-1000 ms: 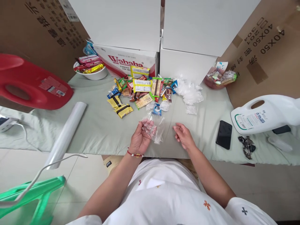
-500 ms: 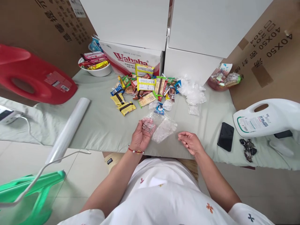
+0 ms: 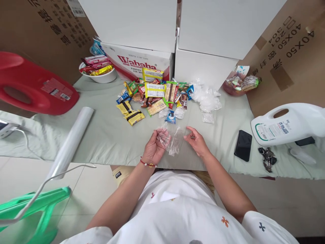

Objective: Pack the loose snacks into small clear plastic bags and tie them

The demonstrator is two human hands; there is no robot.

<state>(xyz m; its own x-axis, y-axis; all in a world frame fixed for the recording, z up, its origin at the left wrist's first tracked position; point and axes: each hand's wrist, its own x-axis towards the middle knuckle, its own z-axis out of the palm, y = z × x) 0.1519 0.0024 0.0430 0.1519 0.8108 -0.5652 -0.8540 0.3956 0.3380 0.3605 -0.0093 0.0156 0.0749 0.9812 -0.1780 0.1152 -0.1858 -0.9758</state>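
Note:
My left hand (image 3: 155, 146), palm up with fingers curled, holds crumpled clear plastic bags (image 3: 164, 136). One thin clear plastic bag (image 3: 175, 141) hangs from it to the right, over the near part of the table. At that bag's right edge is my right hand (image 3: 196, 141), its fingertips closed on the film. Just beyond my hands lies a small blue-wrapped snack (image 3: 170, 117) with clear plastic around it. Behind it is a pile of wrapped snack bars (image 3: 155, 90), and yellow packets (image 3: 135, 117) lie left of that.
A heap of clear plastic bags (image 3: 207, 98) lies right of the snacks. Farther right are a phone (image 3: 243, 145), keys (image 3: 267, 159) and a white jug (image 3: 286, 127). To the left are a film roll (image 3: 72, 140), a red jug (image 3: 38, 88) and a white bowl (image 3: 105, 76). Boxes (image 3: 134, 62) stand behind.
My right hand has moved left to the hanging bag's edge. The bag now stretches between both hands, while my left hand keeps its hold. The view has shifted slightly.

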